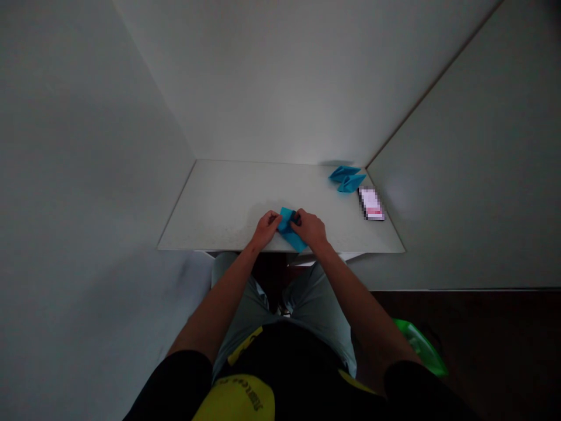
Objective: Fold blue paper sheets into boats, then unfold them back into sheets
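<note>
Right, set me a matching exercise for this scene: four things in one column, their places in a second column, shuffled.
Things
1. Folded blue paper
2. Two folded blue paper shapes
3. Smartphone
4. Green object

Places
A. Floor, right of the person's legs
B. Right edge of the white table
C. Between the left hand and right hand
D. Far right corner of the white table

Pairs
1-C, 2-D, 3-B, 4-A

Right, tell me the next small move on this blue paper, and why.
Probably press the fold in the blue paper flat against the white tabletop: the left hand and right hand both pinch it near its top, while its lower corner sticks out toward the table's near edge.
</note>
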### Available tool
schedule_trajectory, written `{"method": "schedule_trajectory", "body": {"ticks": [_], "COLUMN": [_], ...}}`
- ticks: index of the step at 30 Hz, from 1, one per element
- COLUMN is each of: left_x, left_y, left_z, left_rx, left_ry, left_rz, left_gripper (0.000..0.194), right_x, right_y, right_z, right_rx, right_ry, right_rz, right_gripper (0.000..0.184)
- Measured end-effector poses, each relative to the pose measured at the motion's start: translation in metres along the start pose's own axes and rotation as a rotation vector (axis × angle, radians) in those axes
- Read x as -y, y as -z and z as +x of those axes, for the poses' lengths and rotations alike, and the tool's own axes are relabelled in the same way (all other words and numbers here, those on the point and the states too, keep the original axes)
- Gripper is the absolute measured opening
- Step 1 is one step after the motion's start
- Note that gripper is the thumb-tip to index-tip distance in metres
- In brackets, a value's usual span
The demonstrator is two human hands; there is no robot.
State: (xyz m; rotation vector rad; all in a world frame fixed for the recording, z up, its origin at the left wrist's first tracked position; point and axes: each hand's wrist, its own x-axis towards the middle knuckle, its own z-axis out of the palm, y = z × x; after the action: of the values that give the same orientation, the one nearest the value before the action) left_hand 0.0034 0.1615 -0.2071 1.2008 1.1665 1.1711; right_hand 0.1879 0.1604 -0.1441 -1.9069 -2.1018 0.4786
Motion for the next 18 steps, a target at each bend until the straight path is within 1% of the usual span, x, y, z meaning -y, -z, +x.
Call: {"method": "schedule_trajectory", "body": {"ticks": [4, 7, 9, 11, 13, 15, 18], "left_x": [0.002, 0.002, 0.003, 0.004, 0.005, 0.006, 0.006], "left_y": [0.0, -0.001, -0.001, -0.001, 0.0, -0.001, -0.001], "left_z": [0.0, 0.0, 0.0, -0.001, 0.0, 0.0, 0.001], "left_rx": [0.016, 0.033, 0.026, 0.009, -0.009, -0.032, -0.093], "left_ry": [-0.005, 0.008, 0.02, 0.024, 0.022, 0.004, -0.048], "left_rz": [0.007, -0.01, -0.017, -0.024, -0.028, -0.009, 0.046], "left_gripper": [0.043, 0.042, 0.042, 0.043, 0.042, 0.04, 0.035], "right_x": [-0.003, -0.006, -0.01, -0.015, -0.021, -0.027, -0.038], "right_y": [-0.001, -0.004, -0.006, -0.007, -0.006, -0.002, 0.007], "right_z": [-0.001, -0.001, 0.001, 0.004, 0.008, 0.011, 0.013], "right_rx": [-0.006, -0.017, -0.047, -0.089, -0.128, -0.148, -0.176], "right_ry": [-0.024, -0.015, 0.023, 0.104, 0.155, 0.116, -0.008], "right_rz": [-0.059, -0.065, -0.006, 0.134, 0.341, 0.561, 0.821], "right_gripper": [0.028, 0.024, 0.02, 0.016, 0.017, 0.021, 0.026]}}
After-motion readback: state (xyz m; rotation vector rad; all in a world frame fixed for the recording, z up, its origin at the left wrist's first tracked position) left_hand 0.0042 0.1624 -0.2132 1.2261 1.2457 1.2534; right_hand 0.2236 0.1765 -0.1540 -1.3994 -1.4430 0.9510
